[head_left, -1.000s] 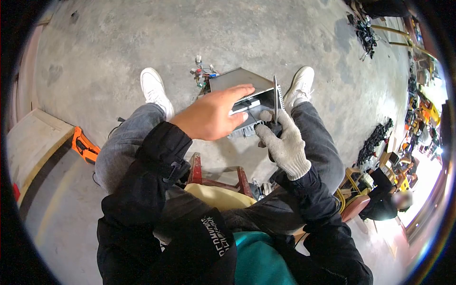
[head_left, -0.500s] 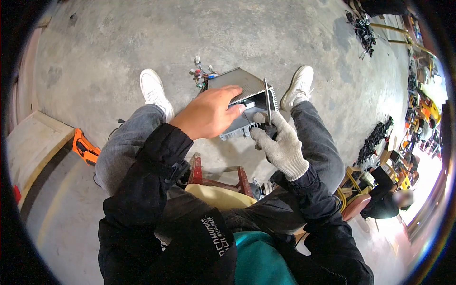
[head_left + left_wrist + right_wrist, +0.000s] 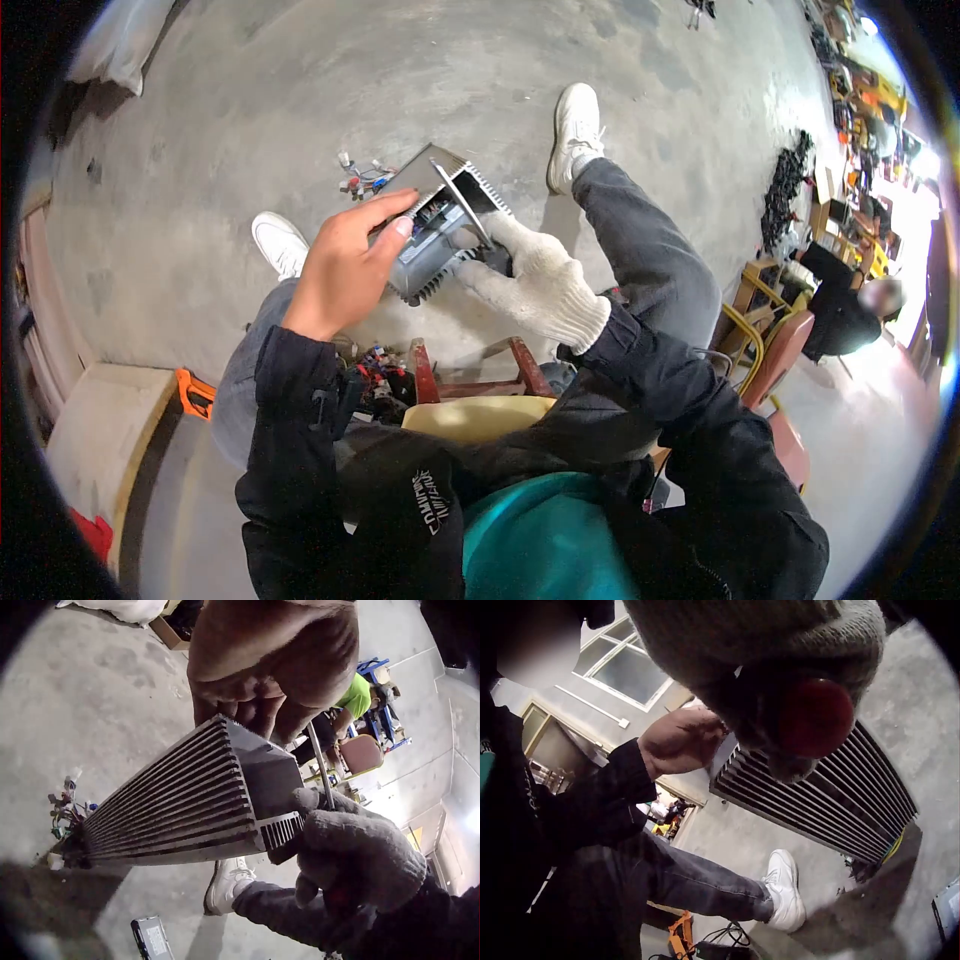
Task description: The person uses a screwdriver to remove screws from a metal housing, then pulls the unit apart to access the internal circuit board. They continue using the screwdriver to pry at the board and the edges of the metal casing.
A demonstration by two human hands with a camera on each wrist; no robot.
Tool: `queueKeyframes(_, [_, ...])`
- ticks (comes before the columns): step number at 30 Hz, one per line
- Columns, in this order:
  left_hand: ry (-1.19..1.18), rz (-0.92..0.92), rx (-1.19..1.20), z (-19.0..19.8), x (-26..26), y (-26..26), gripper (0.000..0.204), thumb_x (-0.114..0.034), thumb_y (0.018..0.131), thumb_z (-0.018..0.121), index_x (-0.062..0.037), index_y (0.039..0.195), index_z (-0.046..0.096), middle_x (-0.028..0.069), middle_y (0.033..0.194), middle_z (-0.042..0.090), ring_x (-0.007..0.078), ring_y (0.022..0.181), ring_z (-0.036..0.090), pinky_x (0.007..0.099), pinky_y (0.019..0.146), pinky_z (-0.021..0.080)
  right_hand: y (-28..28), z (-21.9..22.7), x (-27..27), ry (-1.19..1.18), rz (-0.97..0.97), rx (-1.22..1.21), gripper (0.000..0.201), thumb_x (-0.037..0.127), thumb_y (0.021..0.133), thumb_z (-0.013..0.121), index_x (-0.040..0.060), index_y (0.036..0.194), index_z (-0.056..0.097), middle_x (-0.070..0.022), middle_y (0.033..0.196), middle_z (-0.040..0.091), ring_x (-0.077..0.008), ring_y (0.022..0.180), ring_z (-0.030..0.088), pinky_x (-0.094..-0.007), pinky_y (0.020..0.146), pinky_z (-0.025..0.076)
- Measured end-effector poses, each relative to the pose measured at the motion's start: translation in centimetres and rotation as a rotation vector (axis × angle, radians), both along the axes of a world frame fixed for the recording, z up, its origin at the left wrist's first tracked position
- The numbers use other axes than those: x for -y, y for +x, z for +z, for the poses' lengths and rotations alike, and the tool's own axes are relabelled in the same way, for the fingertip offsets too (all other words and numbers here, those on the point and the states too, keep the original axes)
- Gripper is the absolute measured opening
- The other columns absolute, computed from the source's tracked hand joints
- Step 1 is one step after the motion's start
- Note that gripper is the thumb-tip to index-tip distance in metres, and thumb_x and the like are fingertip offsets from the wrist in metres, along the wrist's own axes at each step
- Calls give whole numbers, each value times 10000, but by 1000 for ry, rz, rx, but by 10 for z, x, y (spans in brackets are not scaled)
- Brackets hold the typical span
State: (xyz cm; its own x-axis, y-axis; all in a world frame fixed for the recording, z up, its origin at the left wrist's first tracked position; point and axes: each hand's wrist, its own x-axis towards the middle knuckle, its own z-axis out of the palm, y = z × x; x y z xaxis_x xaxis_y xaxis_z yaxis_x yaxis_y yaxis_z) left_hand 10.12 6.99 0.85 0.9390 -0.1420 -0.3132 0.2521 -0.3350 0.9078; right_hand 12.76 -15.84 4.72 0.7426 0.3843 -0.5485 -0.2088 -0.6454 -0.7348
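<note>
A grey finned metal housing (image 3: 432,250) is held between the legs, its open end showing parts inside. My bare left hand (image 3: 350,260) grips its left side, thumb at the opening and fingers over the upper plate. The gloved right hand (image 3: 540,280) is at the opposite edge, curled round a tool whose metal shaft (image 3: 460,202) slants up across the opening. In the left wrist view the shaft (image 3: 320,761) rises from the glove (image 3: 360,859) beside the finned housing (image 3: 172,799). The tool's round red handle end (image 3: 815,718) shows in the right wrist view; its tip's contact is unclear.
Loose wires with connectors (image 3: 365,180) are at the housing's far left. A red-legged stool (image 3: 425,375) stands below the hands. An orange object (image 3: 195,394) lies left, beside a pale board (image 3: 105,420). Chairs (image 3: 778,355) and a seated person (image 3: 835,300) are at the right.
The head view has turned. The housing and both hands now appear farther left, with the housing tilted so more of its inside shows. The tool's shaft leans more to the left.
</note>
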Motion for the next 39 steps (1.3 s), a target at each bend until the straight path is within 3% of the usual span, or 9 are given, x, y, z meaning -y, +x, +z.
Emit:
queueKeyframes(2, [-41, 72, -126, -2, -1, 1, 330, -163, 984, 582, 39, 1234, 656, 213, 1238, 684, 311, 1165, 658, 350, 993, 486, 0, 0, 0, 43, 18, 53, 330, 209, 868, 723, 70, 1153, 632, -181, 828, 681, -352, 783, 701, -414, 684, 534])
queueKeyframes(15, [116, 32, -200, -7, -3, 2, 353, -202, 991, 586, 21, 1257, 650, 236, 1152, 707, 325, 1060, 697, 357, 919, 508, -7, -13, 4, 167, 76, 169, 297, 179, 841, 716, 79, 1101, 614, -152, 888, 677, -348, 811, 697, -411, 691, 548])
queueKeyframes(19, [151, 17, -204, 2, -2, 5, 369, -219, 991, 586, 26, 1260, 645, 240, 1147, 707, 326, 1055, 697, 359, 920, 507, -5, -11, 3, 143, 88, 102, 306, 164, 831, 723, 72, 1100, 608, -154, 889, 676, -350, 809, 696, -413, 690, 546])
queueKeyframes(21, [180, 14, -200, 8, 0, 7, 364, -215, 993, 584, 36, 1248, 643, 243, 1146, 706, 329, 1063, 694, 364, 927, 505, -6, -12, 2, 188, 54, 77, 300, 69, 832, 747, 53, 1115, 648, -144, 864, 658, -270, 764, 668, -365, 703, 528])
queueKeyframes(25, [210, 15, -205, 6, -2, 8, 358, -213, 992, 593, 44, 1236, 644, 239, 1141, 709, 313, 1063, 693, 363, 931, 503, -9, -15, -2, 315, -11, 172, 304, 73, 821, 751, 54, 1107, 647, -130, 837, 649, -251, 745, 658, -355, 688, 525])
queueKeyframes(27, [164, 58, -215, 8, -1, 8, 340, -213, 1007, 607, 44, 1226, 652, 100, 1016, 725, 128, 934, 626, 304, 871, 491, -9, -15, -3, 290, 8, 178, 310, 73, 821, 745, 57, 1113, 643, -133, 842, 646, -248, 752, 663, -355, 688, 527])
queueKeyframes(31, [149, 84, -263, 16, 3, 12, 331, -174, 990, 618, 47, 1235, 645, 178, 1097, 730, 195, 1010, 671, 316, 915, 500, -9, -14, -3, 260, 27, 203, 314, 89, 834, 732, 58, 1131, 636, -142, 862, 647, -258, 763, 669, -360, 693, 531])
queueKeyframes(33, [120, 91, -264, 13, 1, 11, 319, -154, 992, 617, 46, 1239, 649, 146, 1066, 731, 151, 990, 647, 296, 906, 496, -11, -14, -3, 300, -6, 139, 320, 111, 847, 721, 61, 1149, 630, -149, 892, 650, -274, 783, 675, -361, 710, 536])
queueKeyframes(39, [40, 100, -240, 7, 1, 10, 315, -133, 987, 623, 26, 1256, 656, 100, 1041, 724, 125, 972, 627, 282, 899, 492, -8, -11, -2, 232, 46, 82, 325, 116, 853, 716, 60, 1160, 628, -158, 941, 648, -275, 826, 678, -355, 742, 542])
